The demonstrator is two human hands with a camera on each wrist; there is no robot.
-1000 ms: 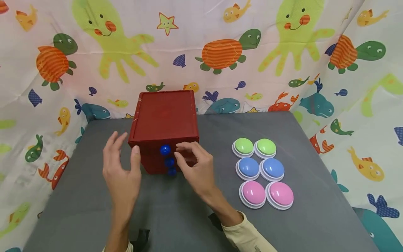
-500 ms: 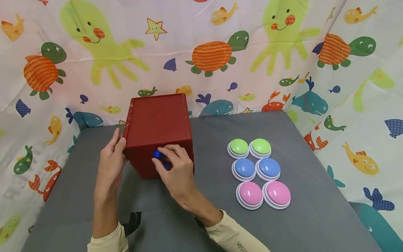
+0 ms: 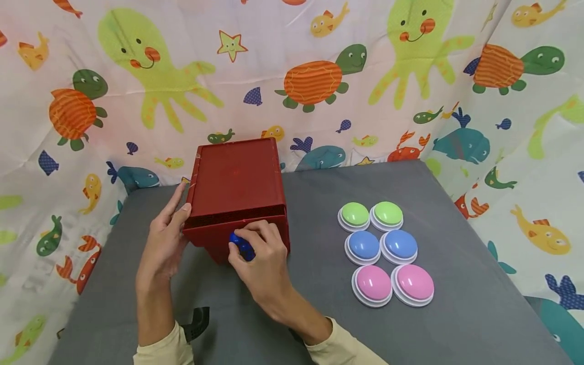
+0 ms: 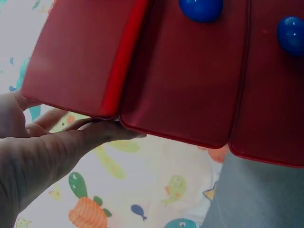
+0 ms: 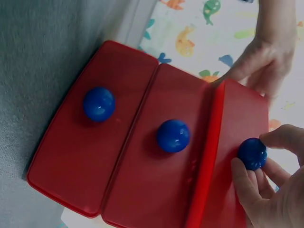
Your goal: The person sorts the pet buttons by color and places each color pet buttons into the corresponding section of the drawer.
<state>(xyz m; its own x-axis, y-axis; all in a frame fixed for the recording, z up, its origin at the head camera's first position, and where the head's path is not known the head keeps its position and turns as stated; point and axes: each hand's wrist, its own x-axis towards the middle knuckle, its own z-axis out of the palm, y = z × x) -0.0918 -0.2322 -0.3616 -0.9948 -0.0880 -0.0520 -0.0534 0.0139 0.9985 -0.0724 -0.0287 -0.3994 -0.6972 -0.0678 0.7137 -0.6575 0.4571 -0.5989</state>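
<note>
A red box with drawers [image 3: 234,175] stands towards the back left of the table. Its front carries three drawers, each with a round blue knob. My right hand [image 3: 264,268] pinches the top drawer's knob [image 5: 252,153] between thumb and fingers. That top drawer [image 5: 242,126] sticks out a little, with a dark gap under the box's top edge. Below it, the middle knob [image 5: 173,136] and the bottom knob [image 5: 99,104] sit on drawers that are pushed in. My left hand [image 3: 161,248] rests with fairly straight fingers against the box's left side, near the front corner.
Right of the box, several dome push buttons stand in pairs on white bases: green [image 3: 355,215] at the back, blue [image 3: 364,245] in the middle, pink [image 3: 373,282] in front. A sea-animal cloth [image 3: 255,45] hangs behind and beside the grey table [image 3: 465,284].
My left hand has come to the box's left side. My right hand has moved from beside the knobs to grip the top one, and the top drawer has slid out slightly towards me.
</note>
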